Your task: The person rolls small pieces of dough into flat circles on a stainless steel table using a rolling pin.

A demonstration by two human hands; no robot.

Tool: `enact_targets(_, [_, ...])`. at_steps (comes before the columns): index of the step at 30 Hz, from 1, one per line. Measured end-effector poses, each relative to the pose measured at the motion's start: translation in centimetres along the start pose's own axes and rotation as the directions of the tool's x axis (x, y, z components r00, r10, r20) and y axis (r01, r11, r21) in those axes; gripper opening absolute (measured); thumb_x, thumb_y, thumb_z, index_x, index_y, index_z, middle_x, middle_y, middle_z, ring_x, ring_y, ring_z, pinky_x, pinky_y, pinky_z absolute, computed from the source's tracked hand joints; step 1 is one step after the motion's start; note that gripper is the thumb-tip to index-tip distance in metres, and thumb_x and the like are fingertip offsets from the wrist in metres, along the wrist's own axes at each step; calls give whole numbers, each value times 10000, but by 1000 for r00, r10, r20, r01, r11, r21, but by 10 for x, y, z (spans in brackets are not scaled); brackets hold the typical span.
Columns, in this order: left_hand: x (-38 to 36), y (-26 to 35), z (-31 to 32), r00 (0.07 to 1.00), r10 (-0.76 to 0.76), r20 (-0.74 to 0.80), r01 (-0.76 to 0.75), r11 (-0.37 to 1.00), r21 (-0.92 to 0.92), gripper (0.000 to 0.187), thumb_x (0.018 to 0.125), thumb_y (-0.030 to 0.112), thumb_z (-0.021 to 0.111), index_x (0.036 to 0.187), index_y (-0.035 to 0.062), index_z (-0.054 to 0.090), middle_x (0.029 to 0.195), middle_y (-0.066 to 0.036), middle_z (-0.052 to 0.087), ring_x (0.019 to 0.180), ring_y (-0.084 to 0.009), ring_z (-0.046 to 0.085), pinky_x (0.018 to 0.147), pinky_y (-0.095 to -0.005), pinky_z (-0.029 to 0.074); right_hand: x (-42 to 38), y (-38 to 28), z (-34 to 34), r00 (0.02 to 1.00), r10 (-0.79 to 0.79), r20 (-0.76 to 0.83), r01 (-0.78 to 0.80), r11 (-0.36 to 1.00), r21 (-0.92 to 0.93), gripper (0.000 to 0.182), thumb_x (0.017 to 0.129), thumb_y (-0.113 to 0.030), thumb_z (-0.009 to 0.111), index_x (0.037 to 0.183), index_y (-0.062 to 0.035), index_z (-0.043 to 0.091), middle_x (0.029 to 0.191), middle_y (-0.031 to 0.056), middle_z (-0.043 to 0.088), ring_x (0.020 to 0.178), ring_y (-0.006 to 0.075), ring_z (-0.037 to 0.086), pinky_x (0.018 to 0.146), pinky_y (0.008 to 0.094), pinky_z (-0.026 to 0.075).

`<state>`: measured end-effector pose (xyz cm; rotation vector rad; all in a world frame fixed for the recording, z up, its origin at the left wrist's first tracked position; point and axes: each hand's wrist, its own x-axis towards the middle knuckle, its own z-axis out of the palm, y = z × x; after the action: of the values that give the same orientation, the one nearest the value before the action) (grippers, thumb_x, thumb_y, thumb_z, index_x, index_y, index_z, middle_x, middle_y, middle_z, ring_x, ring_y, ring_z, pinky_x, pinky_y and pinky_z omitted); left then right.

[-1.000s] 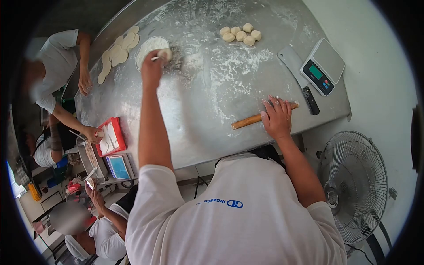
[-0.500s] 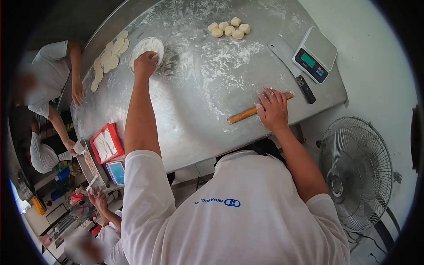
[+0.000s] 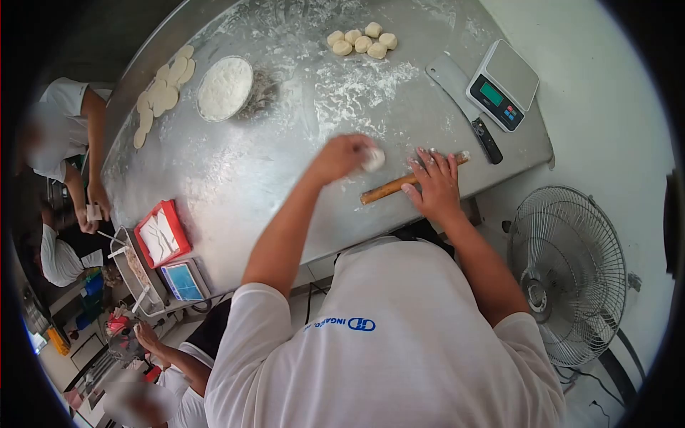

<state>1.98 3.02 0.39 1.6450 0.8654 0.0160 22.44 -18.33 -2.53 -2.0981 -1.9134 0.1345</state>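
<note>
My left hand [image 3: 342, 158] is over the floured table, its fingers closed on a pale, flour-dusted piece of dough [image 3: 373, 159]. Slight motion blur softens the fingers and the dough. To its right, my right hand [image 3: 437, 189] holds a wooden rolling pin [image 3: 389, 189] near its right end, with the fingers draped across it. The pin lies at a slant on the table close to the front edge. Farther off, a bowl of white flour [image 3: 225, 88] stands at the left.
Several dough balls [image 3: 362, 44] sit at the back. Flat dough rounds [image 3: 164, 93] overlap at the far left. A cleaver [image 3: 457, 89] and a digital scale [image 3: 503, 85] lie right. A red tray [image 3: 176, 228] and blue scale [image 3: 184, 280] stand left, near co-workers. A fan [image 3: 571, 274] stands right.
My left hand has left the flour bowl and come right and nearer, with the piece of dough in it. My right hand stays on the rolling pin. The view has shifted slightly.
</note>
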Motion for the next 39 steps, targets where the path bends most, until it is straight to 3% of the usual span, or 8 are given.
enact_targets(1, [-2, -1, 15, 999, -20, 47, 10, 980, 198, 247, 954, 122, 713, 1185, 43, 753, 929, -97, 763, 841, -168, 720, 812, -360, 587, 1, -5, -1, 999, 29, 22, -29, 999, -22, 581, 974, -490, 647, 1422, -120, 659, 1556, 171, 540, 1419, 429, 484, 1235, 631, 235])
enact_targets(10, [20, 3, 1, 974, 83, -209, -31, 970, 242, 263, 913, 180, 739, 1139, 49, 773, 995, -193, 781, 901, -323, 769, 824, -418, 589, 154, -6, 34, 981, 189, -40, -193, 969, -155, 701, 1016, -509, 569, 1617, -165, 459, 1695, 201, 372, 1555, 438, 335, 1250, 661, 210])
enact_targets(14, [18, 14, 2, 994, 95, -49, -60, 872, 487, 264, 911, 244, 745, 1075, 40, 778, 1003, -203, 767, 923, -321, 759, 846, -425, 576, 130, -4, 25, 993, 111, -46, -112, 994, -20, 668, 1013, -495, 582, 1587, -162, 506, 1662, 205, 425, 1525, 428, 387, 1246, 634, 229])
enact_targets(20, [-8, -6, 20, 996, 4, -94, 4, 997, 83, 192, 921, 165, 737, 1059, 34, 718, 916, -160, 747, 841, -310, 725, 798, -399, 560, 7, -12, 1, 996, 13, 88, -7, 998, -65, 646, 983, -494, 624, 1537, -165, 576, 1615, 214, 482, 1480, 433, 445, 1214, 635, 269])
enact_targets(27, [8, -1, 15, 902, 232, -364, -122, 946, 301, 247, 923, 164, 745, 1119, 17, 710, 919, -194, 772, 878, -375, 754, 801, -443, 572, 157, -5, 32, 987, 153, -48, -158, 979, -130, 705, 1016, -511, 578, 1612, -153, 463, 1660, 216, 416, 1524, 440, 380, 1265, 630, 213])
enact_targets(31, [18, 3, 10, 967, 212, -140, -113, 853, 509, 194, 940, 197, 732, 1057, 43, 750, 922, -188, 757, 869, -407, 730, 794, -457, 568, 117, -8, 21, 990, 141, -16, -142, 989, -34, 701, 1010, -517, 582, 1582, -118, 502, 1656, 218, 421, 1527, 416, 387, 1258, 619, 229])
enact_targets(36, [-7, -1, 20, 993, -67, -100, 73, 995, 66, 208, 953, 216, 761, 1019, 27, 705, 819, -120, 712, 751, -215, 699, 729, -390, 542, -4, -15, 3, 989, 84, 125, -81, 996, -34, 647, 989, -518, 609, 1494, -114, 611, 1648, 221, 433, 1516, 436, 394, 1223, 610, 273])
enact_targets(39, [-16, -4, 34, 979, -54, -198, 76, 991, 106, 186, 954, 182, 756, 1045, 32, 696, 824, -139, 732, 745, -266, 720, 710, -402, 548, 52, -15, 9, 990, 107, 96, -97, 990, -100, 685, 996, -523, 600, 1538, -106, 559, 1651, 223, 430, 1523, 451, 379, 1231, 616, 260])
